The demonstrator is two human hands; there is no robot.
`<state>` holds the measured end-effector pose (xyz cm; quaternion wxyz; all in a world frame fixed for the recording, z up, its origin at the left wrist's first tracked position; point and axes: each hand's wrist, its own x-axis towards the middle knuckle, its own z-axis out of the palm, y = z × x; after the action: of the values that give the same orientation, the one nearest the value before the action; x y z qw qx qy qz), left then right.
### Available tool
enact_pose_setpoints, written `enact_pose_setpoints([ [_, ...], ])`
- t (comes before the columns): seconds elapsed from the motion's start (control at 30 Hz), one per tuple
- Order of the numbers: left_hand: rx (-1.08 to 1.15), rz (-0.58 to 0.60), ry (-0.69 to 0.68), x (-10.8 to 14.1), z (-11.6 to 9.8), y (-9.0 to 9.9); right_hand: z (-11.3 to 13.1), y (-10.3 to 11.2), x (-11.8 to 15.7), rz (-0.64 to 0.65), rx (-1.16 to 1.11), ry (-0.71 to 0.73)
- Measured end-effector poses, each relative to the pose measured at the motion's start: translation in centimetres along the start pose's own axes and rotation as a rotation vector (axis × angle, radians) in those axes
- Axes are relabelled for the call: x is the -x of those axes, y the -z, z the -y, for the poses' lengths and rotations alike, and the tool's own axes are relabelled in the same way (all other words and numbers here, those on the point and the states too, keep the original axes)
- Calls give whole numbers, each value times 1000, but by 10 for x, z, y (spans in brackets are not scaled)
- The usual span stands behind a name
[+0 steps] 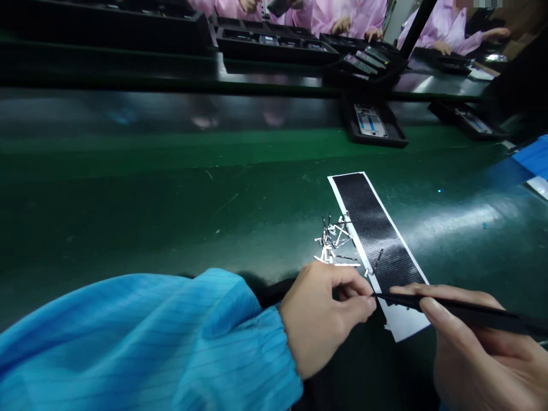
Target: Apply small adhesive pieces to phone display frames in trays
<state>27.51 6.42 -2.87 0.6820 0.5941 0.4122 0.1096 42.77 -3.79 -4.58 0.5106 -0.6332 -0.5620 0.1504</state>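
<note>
My left hand (327, 314), in a blue sleeve (145, 342), is pinched closed beside the left edge of a white-bordered sheet of black strips (377, 228); whatever lies between its fingertips is too small to make out. My right hand (479, 337) is closed around black tweezers (462, 311), whose tip meets the left fingertips over the sheet's lower part. A loose pile of small white and black strips (329, 240) lies on the green surface just left of the sheet. One thin black strip (378, 261) rests across the sheet.
The green work surface (171, 217) spreads to the left. A black tray (377, 123) with a metallic part stands beyond the sheet, another tray (475, 121) to its right. Farther back are more black trays (276, 45) and people in pink sleeves. Something blue (533, 157) lies at the right edge.
</note>
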Motion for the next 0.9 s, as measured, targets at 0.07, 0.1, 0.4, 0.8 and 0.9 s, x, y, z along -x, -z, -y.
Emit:
enact_pose_setpoints([
  [0.07,-6,-2,-12,0,0,0,-2,2,0,-15,16,7],
  [0.1,-8,-1,-19,-1,1,0,-2,2,1,-31,22,9],
  [0.4,37,-44,-169,-3,17,-3,5,-2,6,-104,81,0],
  [0.8,248,-135,-126,13,-24,13,11,-29,3,-250,-175,-61],
  [0.9,383,-99,-113,29,-36,18,20,-32,3,-75,-223,-13],
])
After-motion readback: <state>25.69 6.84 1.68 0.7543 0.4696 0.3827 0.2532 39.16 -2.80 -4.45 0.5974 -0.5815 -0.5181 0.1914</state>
